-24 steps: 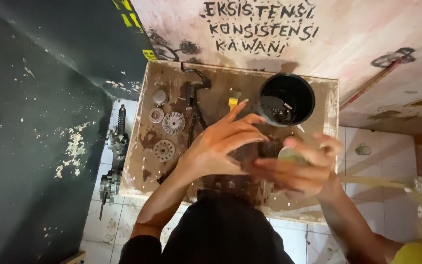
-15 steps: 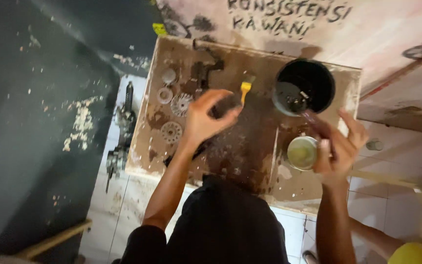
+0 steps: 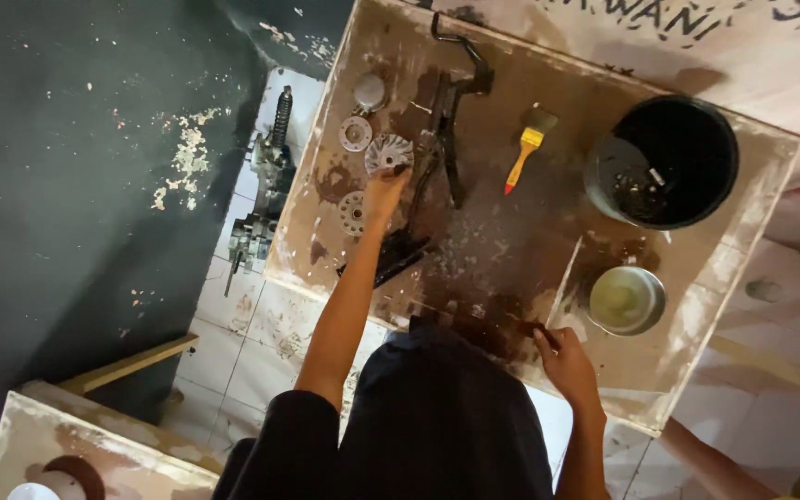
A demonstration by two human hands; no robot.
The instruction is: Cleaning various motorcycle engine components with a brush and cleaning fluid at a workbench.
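The left hand [image 3: 383, 193] is reaching far across the stained wooden tray [image 3: 743, 241], its fingertips touching the near edge of a finned metal disc [image 3: 388, 153]. Whether the fingers are closing on the disc cannot be told, since the hand is seen from behind. The right hand [image 3: 562, 356] is resting on the near rim of the tray, fingers curled over the edge and holding nothing that shows.

Around the disc, two smaller round metal parts [image 3: 355, 133] are lying to its left and nearer, and a domed cap [image 3: 368, 91] is sitting farther off. A dark cranked lever assembly [image 3: 446, 139] is lying just right of the disc. Well to the right, a yellow-handled brush [image 3: 525, 153] is lying flat, a black bucket [image 3: 668, 162] is standing at the far right, and a small metal bowl [image 3: 626, 299] of pale liquid is sitting near the right hand.

By the look of it, the disc is not yet lifted; the parts are all lying spread out on the tray.

The person's dark head covering is hiding the near middle of the tray, and the bucket's contents are too dark to make out.
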